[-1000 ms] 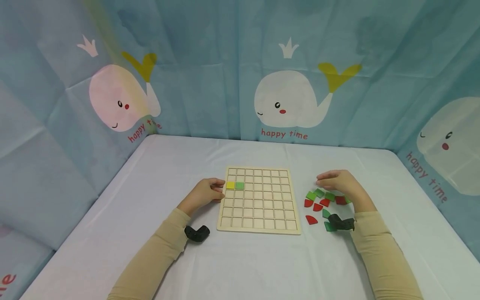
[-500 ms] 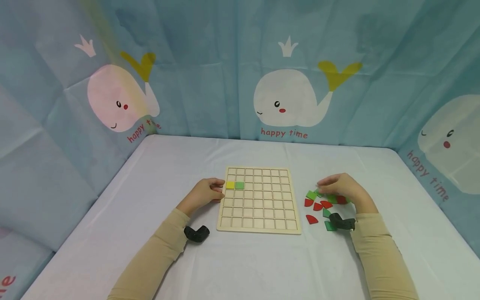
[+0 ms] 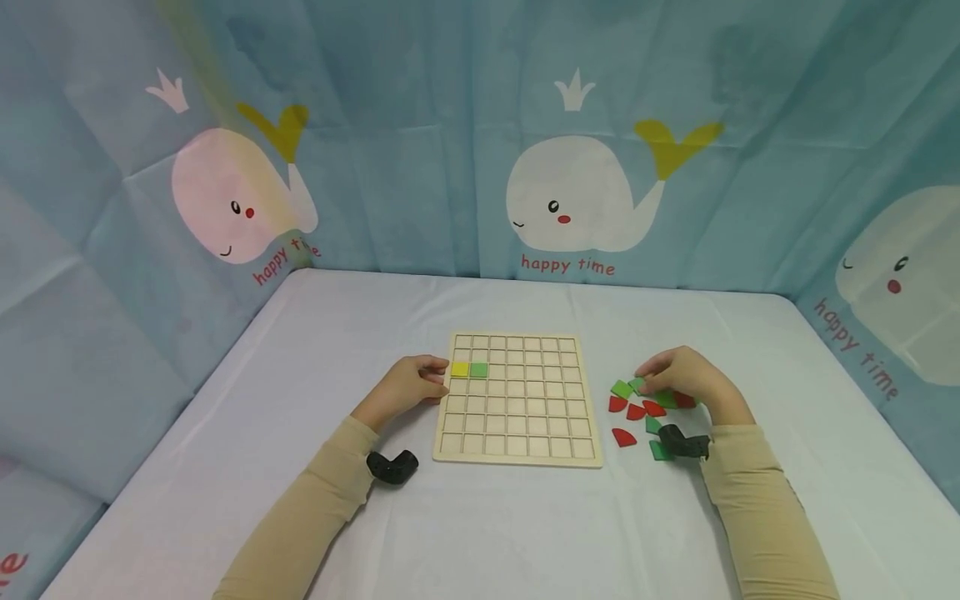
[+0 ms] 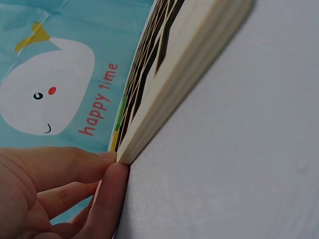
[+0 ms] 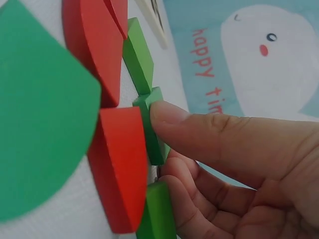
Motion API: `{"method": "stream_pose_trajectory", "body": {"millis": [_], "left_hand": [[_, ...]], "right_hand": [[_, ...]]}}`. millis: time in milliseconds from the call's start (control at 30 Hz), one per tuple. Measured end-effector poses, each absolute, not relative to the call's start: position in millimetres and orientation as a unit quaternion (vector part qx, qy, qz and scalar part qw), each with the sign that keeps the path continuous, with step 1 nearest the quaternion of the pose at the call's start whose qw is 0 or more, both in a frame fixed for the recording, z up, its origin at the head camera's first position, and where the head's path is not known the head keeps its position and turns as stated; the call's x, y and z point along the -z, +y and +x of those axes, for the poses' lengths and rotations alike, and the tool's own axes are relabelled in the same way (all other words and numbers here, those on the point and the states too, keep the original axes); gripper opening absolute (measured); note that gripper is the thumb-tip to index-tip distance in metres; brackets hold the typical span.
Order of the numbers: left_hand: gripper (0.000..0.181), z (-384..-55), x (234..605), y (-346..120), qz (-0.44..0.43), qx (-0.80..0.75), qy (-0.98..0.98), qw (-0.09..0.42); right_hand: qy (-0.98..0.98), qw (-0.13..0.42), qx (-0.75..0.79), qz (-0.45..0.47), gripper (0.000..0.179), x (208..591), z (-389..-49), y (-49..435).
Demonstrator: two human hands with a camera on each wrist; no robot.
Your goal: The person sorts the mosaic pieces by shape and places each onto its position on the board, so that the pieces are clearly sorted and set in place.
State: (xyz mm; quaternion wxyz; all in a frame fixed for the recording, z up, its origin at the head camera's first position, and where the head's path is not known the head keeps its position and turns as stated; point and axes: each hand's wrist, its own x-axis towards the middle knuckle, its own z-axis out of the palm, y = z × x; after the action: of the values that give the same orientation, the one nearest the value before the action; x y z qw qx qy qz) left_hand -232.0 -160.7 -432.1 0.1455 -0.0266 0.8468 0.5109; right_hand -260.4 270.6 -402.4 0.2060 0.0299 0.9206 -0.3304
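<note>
My left hand (image 3: 405,383) pinches the left edge of a wooden grid board (image 3: 517,425); the left wrist view shows the fingertips (image 4: 107,158) right at that edge. A yellow square tile (image 3: 460,370) and a green square tile (image 3: 478,370) sit side by side in the board's cells near its left edge. Over the loose pieces to the right, my right hand (image 3: 686,372) pinches a darker green tile (image 5: 155,132), its thumb on the near face and the other fingers curled behind. Light green tiles (image 5: 138,55) lie close around it, beside red quarter-circle pieces (image 5: 122,169).
Several red and green pieces, among them a red quarter circle (image 3: 623,437), lie on the white tablecloth (image 3: 525,533) right of the board. Black wrist cameras (image 3: 393,467) sit at both cuffs. A blue whale-print curtain (image 3: 420,192) hangs behind and beside the table.
My right hand has come down from above the pieces onto the darker green tile, its fingers closing in. My left hand has kept its place at the board's edge.
</note>
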Motion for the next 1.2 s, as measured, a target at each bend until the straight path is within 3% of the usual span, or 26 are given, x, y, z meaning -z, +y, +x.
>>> {"method": "stream_pose_trajectory", "body": {"millis": [600, 867, 1200], "left_hand": [[0.052, -233, 431, -161, -0.023, -0.516, 0.843, 0.149], [0.052, -234, 431, -161, -0.022, -0.512, 0.846, 0.145], [0.052, -235, 436, -162, -0.024, -0.520, 0.841, 0.148]], "right_hand": [[0.933, 0.199, 0.298, 0.011, 0.031, 396, -258, 271], [0.933, 0.188, 0.306, 0.021, 0.022, 395, -258, 272], [0.909, 0.192, 0.365, 0.056, 0.025, 390, -258, 274]]}}
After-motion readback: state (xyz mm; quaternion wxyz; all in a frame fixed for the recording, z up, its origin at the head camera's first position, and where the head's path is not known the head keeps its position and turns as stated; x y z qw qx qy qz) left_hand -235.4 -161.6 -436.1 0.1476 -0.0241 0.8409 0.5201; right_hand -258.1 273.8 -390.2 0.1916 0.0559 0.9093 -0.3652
